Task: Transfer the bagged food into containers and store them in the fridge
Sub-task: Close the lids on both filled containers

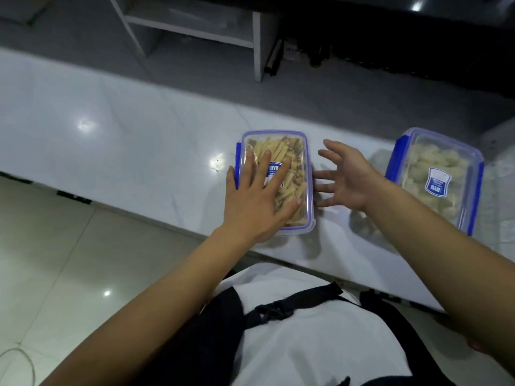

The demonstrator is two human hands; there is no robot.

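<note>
The left hand (257, 196) lies flat, fingers straight and spread, on the lid of the near container (289, 151). The right hand (347, 176) hovers just beside that container's right edge, palm open, fingers extended, gripping nothing. The container is clear plastic with blue clips and holds pale yellow strips. A second container (434, 174), holding whitish pieces, stands further right. Both rest on a glossy white counter (125, 140); a grey shelf unit (195, 29) stands beyond.

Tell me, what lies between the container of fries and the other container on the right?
In the head view, the open right hand lies between the fries container and the second container, fingers reaching toward the fries container's side. Under it is bare white counter.
</note>
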